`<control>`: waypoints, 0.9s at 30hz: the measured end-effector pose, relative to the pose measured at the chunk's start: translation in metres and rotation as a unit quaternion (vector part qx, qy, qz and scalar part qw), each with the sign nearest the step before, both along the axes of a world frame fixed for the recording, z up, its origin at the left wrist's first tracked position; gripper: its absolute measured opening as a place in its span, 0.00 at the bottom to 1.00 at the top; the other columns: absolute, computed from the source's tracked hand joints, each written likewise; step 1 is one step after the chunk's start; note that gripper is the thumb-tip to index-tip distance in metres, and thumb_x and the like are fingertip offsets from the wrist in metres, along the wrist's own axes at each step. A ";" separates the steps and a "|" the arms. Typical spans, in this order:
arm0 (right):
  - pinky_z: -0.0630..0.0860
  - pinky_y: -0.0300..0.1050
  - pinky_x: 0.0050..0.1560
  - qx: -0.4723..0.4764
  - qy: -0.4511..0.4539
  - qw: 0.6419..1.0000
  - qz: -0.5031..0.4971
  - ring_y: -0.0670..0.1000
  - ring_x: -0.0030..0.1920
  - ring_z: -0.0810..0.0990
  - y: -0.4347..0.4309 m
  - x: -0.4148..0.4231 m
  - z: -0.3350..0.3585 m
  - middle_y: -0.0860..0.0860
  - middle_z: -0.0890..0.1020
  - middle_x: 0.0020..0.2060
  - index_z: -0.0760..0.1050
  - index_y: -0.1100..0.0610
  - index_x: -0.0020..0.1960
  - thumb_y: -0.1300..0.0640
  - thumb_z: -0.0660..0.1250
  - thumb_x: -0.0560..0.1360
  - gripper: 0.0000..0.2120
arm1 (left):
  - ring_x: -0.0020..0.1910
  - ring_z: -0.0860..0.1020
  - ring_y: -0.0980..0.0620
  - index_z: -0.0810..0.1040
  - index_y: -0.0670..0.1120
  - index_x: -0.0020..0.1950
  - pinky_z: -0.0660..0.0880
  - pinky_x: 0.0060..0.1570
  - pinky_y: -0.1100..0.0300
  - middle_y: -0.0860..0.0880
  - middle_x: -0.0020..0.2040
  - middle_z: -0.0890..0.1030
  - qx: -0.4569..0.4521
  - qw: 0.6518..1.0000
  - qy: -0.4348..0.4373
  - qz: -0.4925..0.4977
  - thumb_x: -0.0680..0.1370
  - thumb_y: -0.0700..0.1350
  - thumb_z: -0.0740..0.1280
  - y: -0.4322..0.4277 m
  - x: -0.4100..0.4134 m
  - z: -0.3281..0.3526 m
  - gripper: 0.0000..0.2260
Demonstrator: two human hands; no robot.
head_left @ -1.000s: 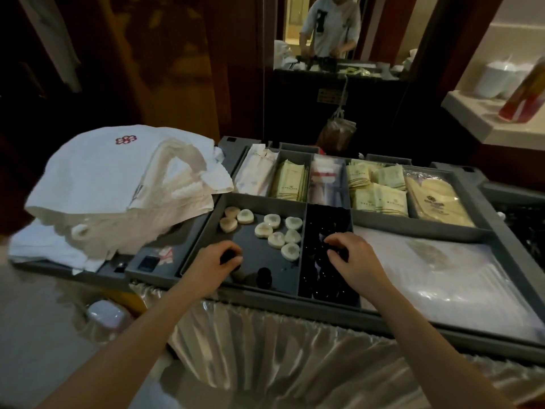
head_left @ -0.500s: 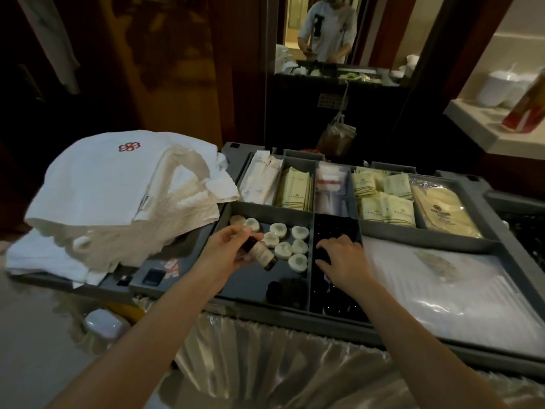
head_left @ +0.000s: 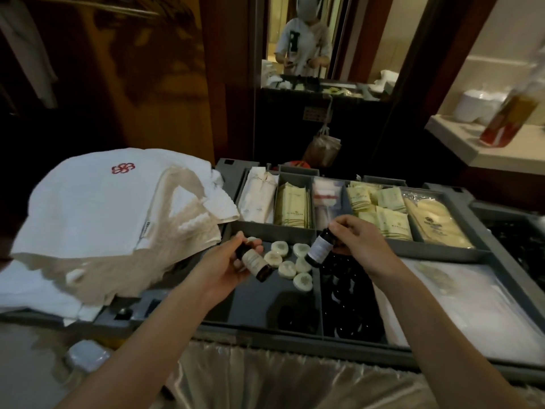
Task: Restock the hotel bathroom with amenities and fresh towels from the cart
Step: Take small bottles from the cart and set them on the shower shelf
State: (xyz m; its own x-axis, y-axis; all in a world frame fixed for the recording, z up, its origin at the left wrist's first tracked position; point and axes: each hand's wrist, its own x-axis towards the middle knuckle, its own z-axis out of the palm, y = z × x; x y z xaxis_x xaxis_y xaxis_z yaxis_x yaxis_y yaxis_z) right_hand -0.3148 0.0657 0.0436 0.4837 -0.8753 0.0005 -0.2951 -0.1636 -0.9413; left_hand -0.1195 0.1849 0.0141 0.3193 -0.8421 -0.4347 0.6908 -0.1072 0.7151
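Head view: left hand (head_left: 225, 262), right hand (head_left: 362, 243) grip dark bottles (head_left: 255, 263); labels seemingly blurred.

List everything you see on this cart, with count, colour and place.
tray: one, grey, cart top
towels: pile, white, cart's left
soaps: about seven, cream, near-left compartment
stored bottles: many, dark, right of soaps
packets: many, pale yellow, rear compartments
bags: stack, clear, near-right compartment
left bottle: one, dark, pale label, over soap compartment
right bottle: one, dark, pale label, over the divider
left hand: one, gripping left bottle
right hand: one, gripping right bottle
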 end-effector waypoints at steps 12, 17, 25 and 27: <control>0.77 0.44 0.40 0.338 -0.211 0.917 0.013 0.51 0.41 0.78 0.034 0.092 0.004 0.55 0.79 0.39 0.77 0.59 0.48 0.54 0.55 0.82 0.14 | 0.29 0.79 0.53 0.72 0.42 0.46 0.78 0.30 0.60 0.47 0.33 0.81 -0.054 0.985 0.147 0.078 0.80 0.48 0.58 0.031 0.033 0.011 0.11; 0.78 0.39 0.28 0.446 -0.247 0.858 0.063 0.49 0.32 0.79 0.033 0.129 0.002 0.54 0.79 0.34 0.72 0.61 0.59 0.57 0.55 0.81 0.12 | 0.27 0.75 0.54 0.72 0.42 0.44 0.76 0.29 0.62 0.48 0.34 0.75 -0.035 0.981 0.137 0.130 0.80 0.47 0.58 0.045 0.047 0.017 0.10; 0.73 0.37 0.23 0.481 -0.144 0.839 0.212 0.47 0.27 0.74 0.037 0.168 -0.004 0.52 0.78 0.34 0.73 0.58 0.53 0.53 0.60 0.79 0.09 | 0.34 0.75 0.52 0.71 0.42 0.46 0.79 0.38 0.57 0.47 0.37 0.75 -0.042 0.974 0.089 0.203 0.80 0.42 0.57 0.067 0.042 0.025 0.07; 0.73 0.37 0.23 0.473 -0.123 0.837 0.245 0.47 0.26 0.73 0.040 0.172 -0.006 0.52 0.80 0.33 0.72 0.58 0.52 0.56 0.62 0.78 0.06 | 0.34 0.78 0.52 0.73 0.42 0.49 0.81 0.37 0.55 0.47 0.39 0.77 -0.036 0.969 0.082 0.232 0.80 0.41 0.58 0.074 0.033 0.026 0.05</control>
State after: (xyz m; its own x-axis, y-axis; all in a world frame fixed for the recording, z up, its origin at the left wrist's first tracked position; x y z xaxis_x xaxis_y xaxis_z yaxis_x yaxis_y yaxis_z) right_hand -0.1431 0.1053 0.0374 0.8723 -0.2356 -0.4284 -0.1893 0.6451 -0.7402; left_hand -0.0862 0.2593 0.0397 0.6016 -0.6547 -0.4576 0.7579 0.2870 0.5858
